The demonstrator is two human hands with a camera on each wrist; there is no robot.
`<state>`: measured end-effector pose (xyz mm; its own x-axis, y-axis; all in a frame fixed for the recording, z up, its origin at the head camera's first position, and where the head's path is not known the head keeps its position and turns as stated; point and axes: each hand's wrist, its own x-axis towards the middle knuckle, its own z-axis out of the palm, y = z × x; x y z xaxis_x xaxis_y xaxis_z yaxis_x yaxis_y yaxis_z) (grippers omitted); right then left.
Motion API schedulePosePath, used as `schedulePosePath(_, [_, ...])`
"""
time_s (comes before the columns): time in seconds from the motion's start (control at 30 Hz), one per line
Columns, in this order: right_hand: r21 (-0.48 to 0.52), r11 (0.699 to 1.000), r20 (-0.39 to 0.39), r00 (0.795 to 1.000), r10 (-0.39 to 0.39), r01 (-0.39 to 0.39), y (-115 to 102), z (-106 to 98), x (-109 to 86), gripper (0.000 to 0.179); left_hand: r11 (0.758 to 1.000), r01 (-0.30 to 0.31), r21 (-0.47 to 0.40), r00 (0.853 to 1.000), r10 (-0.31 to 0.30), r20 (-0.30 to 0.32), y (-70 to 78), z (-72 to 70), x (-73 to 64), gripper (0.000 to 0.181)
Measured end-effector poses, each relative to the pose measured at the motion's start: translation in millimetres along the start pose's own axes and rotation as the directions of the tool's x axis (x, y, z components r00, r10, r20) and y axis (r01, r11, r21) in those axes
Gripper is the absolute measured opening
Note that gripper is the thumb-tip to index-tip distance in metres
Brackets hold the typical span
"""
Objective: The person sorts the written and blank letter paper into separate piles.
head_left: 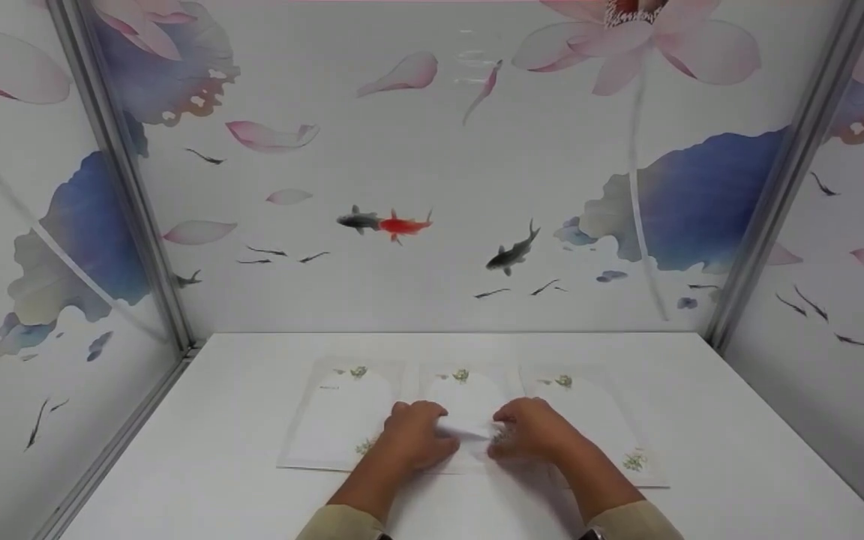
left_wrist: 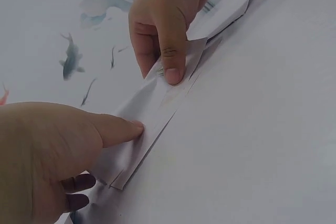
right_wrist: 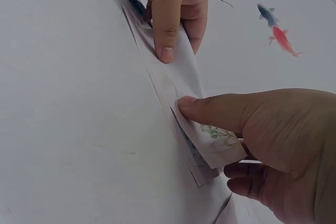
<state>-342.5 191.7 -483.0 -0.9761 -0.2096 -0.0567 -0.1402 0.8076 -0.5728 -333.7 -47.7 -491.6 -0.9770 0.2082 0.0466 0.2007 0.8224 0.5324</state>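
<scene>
Three white paper sheets with green plant prints lie side by side on a white table. Both hands are over the middle sheet, whose near part is lifted and bent. My left hand pinches the left side of the lifted paper, its thumb on top in the left wrist view. On the right side my right hand pinches the same paper, thumb over a plant print near the corner. Below the raised paper another paper edge shows close to the table. The fingers behind the paper are partly hidden.
The left sheet and right sheet lie flat beside the middle one. White panels printed with fish, petals and lotus leaves enclose the table at the back and both sides, with grey metal posts at the corners.
</scene>
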Motion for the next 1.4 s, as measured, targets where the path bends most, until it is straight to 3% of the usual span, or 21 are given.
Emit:
schedulePosePath(0.17, [0.046, 0.996, -0.064, 0.995, 0.073, -0.070, -2.6, -0.9, -0.2, 0.054, 0.991, 0.054, -0.119, 0.998, -0.055, -0.001, 3.0, -1.3, -3.0, 0.059])
schedulePosePath(0.3, [0.158, 0.977, -0.180, 0.968, 0.174, -0.146, -4.0, -1.9, -1.2, 0.053, 0.961, 0.093, -0.260, 0.993, -0.110, -0.053, 3.2, 2.1, -1.1, 0.053])
schedulePosePath(0.47, [0.286, 0.942, -0.251, 0.935, 0.251, -0.176, -2.7, -7.3, -0.3, 0.051, 0.914, 0.134, -0.382, 0.966, -0.207, -0.158, 5.1, 2.5, 7.2, 0.052])
schedulePosePath(0.57, [0.356, 0.920, -0.266, 0.926, 0.266, -0.163, -0.3, -9.4, 0.2, 0.050, 0.875, 0.167, -0.454, 0.946, -0.273, -0.177, 6.6, 1.6, 9.8, 0.054])
schedulePosePath(0.67, [0.393, 0.907, -0.277, 0.921, 0.274, -0.152, 2.2, -11.4, 0.4, 0.045, 0.853, 0.167, -0.495, 0.938, -0.291, -0.185, 6.5, 0.9, 10.2, 0.053])
schedulePosePath(0.97, [0.395, 0.905, -0.289, 0.914, 0.284, -0.156, 6.0, -14.0, 0.1, 0.035, 0.868, 0.116, -0.483, 0.932, -0.263, -0.249, 1.0, 2.0, 11.6, 0.045])
schedulePosePath(1.13, [0.411, 0.900, -0.291, 0.915, 0.280, -0.145, 5.8, -13.3, -0.8, 0.034, 0.871, 0.128, -0.475, 0.929, -0.272, -0.249, 1.3, 1.3, 11.2, 0.045])
schedulePosePath(1.4, [0.447, 0.889, -0.296, 0.922, 0.249, -0.097, 12.0, -20.2, -5.7, 0.035, 0.848, 0.112, -0.518, 0.942, -0.256, -0.216, 8.0, 1.1, 9.6, 0.046])
